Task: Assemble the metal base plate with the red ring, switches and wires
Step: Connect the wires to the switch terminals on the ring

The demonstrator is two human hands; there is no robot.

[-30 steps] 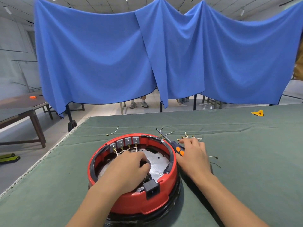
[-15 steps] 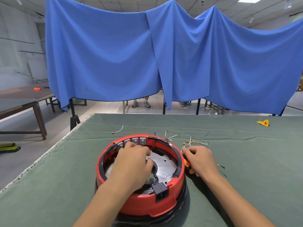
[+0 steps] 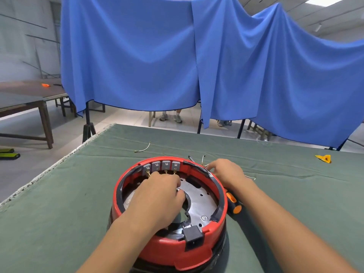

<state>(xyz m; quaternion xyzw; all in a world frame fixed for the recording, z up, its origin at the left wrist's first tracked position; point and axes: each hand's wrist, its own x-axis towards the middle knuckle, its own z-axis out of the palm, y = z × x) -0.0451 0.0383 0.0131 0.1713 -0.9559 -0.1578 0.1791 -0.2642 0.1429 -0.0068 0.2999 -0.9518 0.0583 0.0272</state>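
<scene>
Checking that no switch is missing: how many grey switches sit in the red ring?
4, side by side along the far inner wall of the red ring: switches and. The left hand may hide others.

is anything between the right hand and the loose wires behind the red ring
Nothing visible. The right hand is already past the rim of the red ring, fingertips right at the loose wires on the green cloth. The screwdriver lies under its wrist, not in the way.
</scene>
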